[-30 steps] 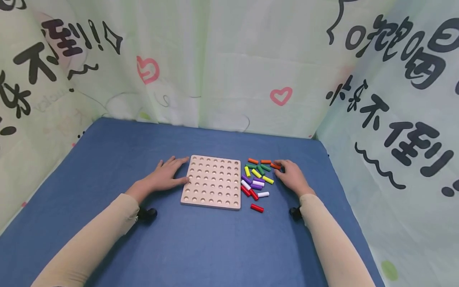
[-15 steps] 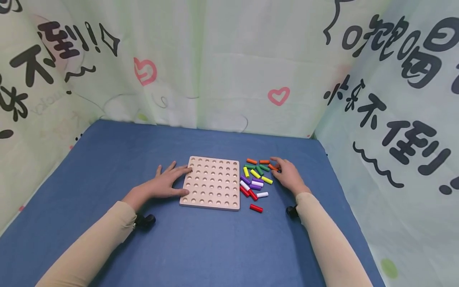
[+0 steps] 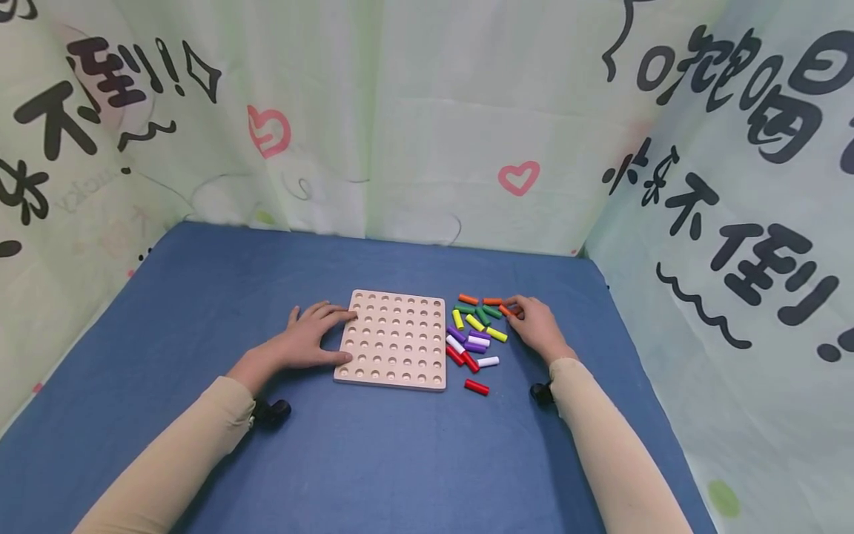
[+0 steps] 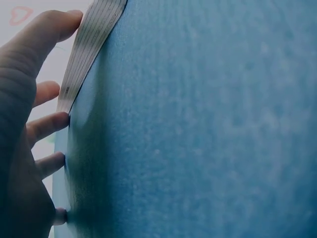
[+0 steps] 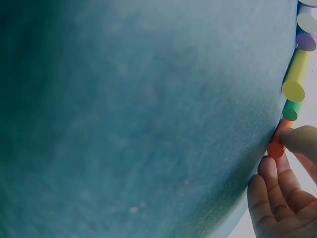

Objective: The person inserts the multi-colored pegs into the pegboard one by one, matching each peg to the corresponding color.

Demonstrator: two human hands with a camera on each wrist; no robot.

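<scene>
Right hand (image 3: 540, 330) holds the orange peg (image 3: 505, 310) in a narrow thumb-and-finger pinch, just beside a green peg (image 3: 492, 311) — best gripped mid-length, lifted straight up. Peg lies flat, long axis slanting far-left to near-right. Left hand (image 3: 303, 344), fingers spread wide, touches the pegboard's (image 3: 388, 340) left edge.

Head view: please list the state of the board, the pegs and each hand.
Board: flat, visible holes unfilled.
Rightmost orange peg: pinched; unclear whether lifted.
Nearest red peg: on its side, apart.
Other pegs: on their sides, beside the board.
Left hand: fingers spread, touching board's left edge.
Right hand: pinching the orange peg.
</scene>
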